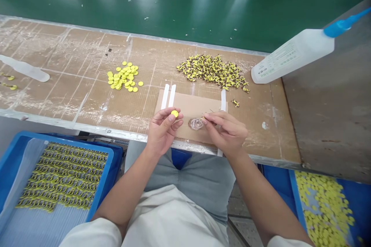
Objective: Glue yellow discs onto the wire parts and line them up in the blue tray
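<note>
My left hand [161, 131] holds a small yellow disc [174, 113] between thumb and fingers, above the left part of a cardboard sheet [188, 102]. To its right, my right hand [228, 129] is closed in a pinch at the rim of a small clear round dish [194, 124]. A tiny yellowish bit shows at those fingertips, too small to name. A pile of yellow-and-black small pieces [213, 70] lies beyond my hands, and one loose piece [235, 103] sits apart from it. Farther left is a heap of yellow discs [123, 77].
A white bottle with a blue nozzle [292, 56] leans at the right. White tape strips [168, 96] lie on the sheet. Blue trays hold rows of yellow-and-black pieces [65, 175] at lower left and yellow discs [324, 204] at lower right. A green surface [162, 7] runs behind the table.
</note>
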`<control>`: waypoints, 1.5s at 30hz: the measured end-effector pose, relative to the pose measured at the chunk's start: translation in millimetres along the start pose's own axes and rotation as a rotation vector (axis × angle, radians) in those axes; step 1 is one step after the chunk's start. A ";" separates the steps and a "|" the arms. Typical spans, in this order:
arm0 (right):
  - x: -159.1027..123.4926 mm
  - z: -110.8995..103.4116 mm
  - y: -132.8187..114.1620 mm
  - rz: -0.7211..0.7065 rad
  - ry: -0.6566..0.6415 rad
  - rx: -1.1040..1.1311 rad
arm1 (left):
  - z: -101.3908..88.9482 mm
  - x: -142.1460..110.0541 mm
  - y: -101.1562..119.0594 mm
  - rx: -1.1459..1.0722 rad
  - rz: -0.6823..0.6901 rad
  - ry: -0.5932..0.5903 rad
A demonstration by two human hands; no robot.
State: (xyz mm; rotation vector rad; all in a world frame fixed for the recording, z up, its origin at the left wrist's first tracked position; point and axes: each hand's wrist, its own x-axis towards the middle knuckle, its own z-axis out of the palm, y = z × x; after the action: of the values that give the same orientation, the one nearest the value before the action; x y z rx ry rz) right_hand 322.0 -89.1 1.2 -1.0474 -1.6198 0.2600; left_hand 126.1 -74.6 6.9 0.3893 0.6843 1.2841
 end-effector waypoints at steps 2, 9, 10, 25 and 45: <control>-0.6 0.0 0.8 0.004 -0.012 0.012 | 0.2 -0.1 0.1 0.012 0.001 0.015; 0.3 0.6 0.4 0.004 -0.012 0.036 | 0.3 -1.2 0.5 -0.011 -0.005 -0.015; 0.4 0.9 0.2 0.005 -0.011 0.039 | 0.5 -1.3 0.6 -0.012 -0.004 -0.017; -4.3 -4.1 -16.1 0.509 0.302 0.243 | 0.8 -9.2 2.5 0.010 -0.049 -0.002; 2.2 12.5 -92.8 0.447 0.211 0.371 | 27.0 -52.2 -11.0 0.032 -0.052 -0.088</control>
State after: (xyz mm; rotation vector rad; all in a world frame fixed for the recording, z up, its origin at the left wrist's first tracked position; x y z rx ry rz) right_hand 265.9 -136.9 59.0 -1.0933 -1.0819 0.6968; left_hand 145.4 -124.7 33.0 0.4493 0.6375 1.2010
